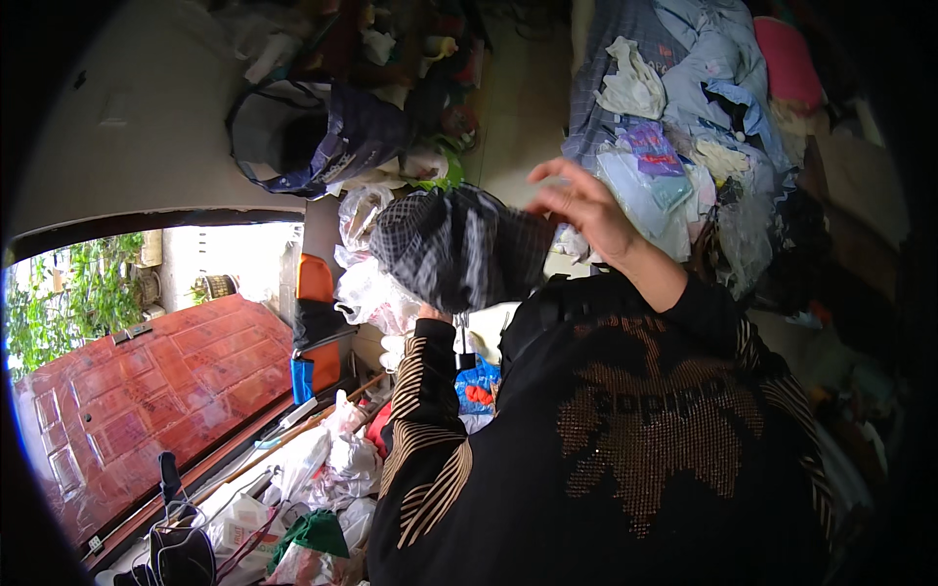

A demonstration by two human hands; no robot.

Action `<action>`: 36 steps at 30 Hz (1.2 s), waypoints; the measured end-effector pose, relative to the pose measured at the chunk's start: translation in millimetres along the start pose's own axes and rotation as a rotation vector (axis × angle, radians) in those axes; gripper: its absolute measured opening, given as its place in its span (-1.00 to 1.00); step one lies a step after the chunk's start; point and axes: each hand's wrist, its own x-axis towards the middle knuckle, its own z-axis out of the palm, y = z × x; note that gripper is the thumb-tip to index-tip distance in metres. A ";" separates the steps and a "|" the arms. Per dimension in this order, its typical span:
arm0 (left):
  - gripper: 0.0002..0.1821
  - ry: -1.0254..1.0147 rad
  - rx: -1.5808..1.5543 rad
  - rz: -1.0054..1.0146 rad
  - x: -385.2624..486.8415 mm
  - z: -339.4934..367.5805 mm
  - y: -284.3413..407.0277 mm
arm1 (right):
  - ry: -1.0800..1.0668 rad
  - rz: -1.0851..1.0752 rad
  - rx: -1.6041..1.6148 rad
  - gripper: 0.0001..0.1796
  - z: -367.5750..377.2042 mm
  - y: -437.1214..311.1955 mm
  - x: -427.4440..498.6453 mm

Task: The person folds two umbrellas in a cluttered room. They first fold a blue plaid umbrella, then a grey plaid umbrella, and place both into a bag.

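Note:
A black-and-white checked fabric item (462,245), gathered into a rounded bundle, is held up in front of my torso. My left hand (435,313) grips it from below; most of that hand is hidden behind the cloth. Thin strings with a small dark tag (465,360) hang from its underside. My right hand (582,209) is raised beside the bundle's right edge, fingers spread and slightly blurred. Whether its fingertips touch the fabric I cannot tell, but nothing shows in its grasp.
Clothes and plastic-wrapped packets (652,165) are heaped at upper right. A dark blue fabric bag (355,139) gapes at upper left. White plastic bags (322,458) crowd the floor below left, along a red panelled door (168,395). An orange and black folded item (316,322) stands by the doorway.

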 end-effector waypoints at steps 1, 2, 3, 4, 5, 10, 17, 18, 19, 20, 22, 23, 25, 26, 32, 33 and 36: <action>-0.45 0.029 0.009 0.028 7.3 -2.2 2.3 | 0.010 -0.221 -0.112 -0.73 -3.9 -3.1 2.6; -0.45 0.068 0.022 0.055 13.0 -4.7 6.7 | 0.120 -0.259 -0.177 -0.75 -9.0 -6.2 1.1; -0.45 0.116 0.040 0.088 17.7 -6.3 12.1 | 0.229 -0.282 -0.239 -0.76 -13.3 -7.8 0.0; -0.45 0.163 0.064 0.118 21.3 -5.7 16.5 | 0.261 -0.283 -0.253 -0.77 -16.3 -8.0 -1.7; -0.45 0.248 0.114 0.178 22.8 -4.2 23.7 | 0.183 -0.302 -0.278 -0.76 -15.9 -4.7 -1.4; -0.41 0.349 0.502 0.608 2.7 32.8 33.8 | 0.060 -0.431 -0.622 -0.72 4.7 24.7 -5.6; -0.28 0.298 0.687 0.795 -16.8 116.9 31.1 | -0.184 -0.557 -0.705 -0.73 31.9 28.9 -2.4; -0.27 0.301 0.724 0.814 -21.3 126.3 29.0 | -0.249 -0.612 -0.726 -0.67 35.8 30.7 1.1; -0.27 0.255 0.755 0.902 -24.5 136.2 25.9 | -0.336 -0.670 -0.767 -0.62 38.0 33.6 5.4; -0.28 0.148 0.595 0.704 -25.8 144.8 29.1 | -0.301 -0.718 -0.865 -0.45 36.4 36.2 11.1; -0.32 0.094 0.483 0.613 -36.6 156.6 20.9 | 0.071 -0.587 -0.943 -0.30 24.8 40.7 26.7; -0.33 0.045 0.438 0.666 -43.0 160.4 15.5 | 0.281 -0.438 -0.936 -0.25 16.1 42.6 33.7; -0.31 0.108 0.427 0.648 -51.1 165.8 10.7 | 0.401 -0.234 -1.102 -0.21 -2.0 46.3 35.8; -0.30 0.077 0.361 0.651 -54.8 166.3 8.1 | 0.425 -0.316 -1.111 -0.22 -6.2 50.3 34.4; -0.31 0.074 0.277 0.585 -55.3 161.2 7.5 | 0.448 -0.454 -0.903 -0.31 -18.0 55.3 21.6; -0.32 0.062 0.274 0.595 -52.1 160.7 9.3 | 0.456 -0.506 -0.889 -0.32 -19.0 55.2 20.7; -0.42 0.093 0.063 0.467 -38.3 160.2 20.6 | 0.399 -0.334 -0.729 -0.51 -22.7 61.3 16.5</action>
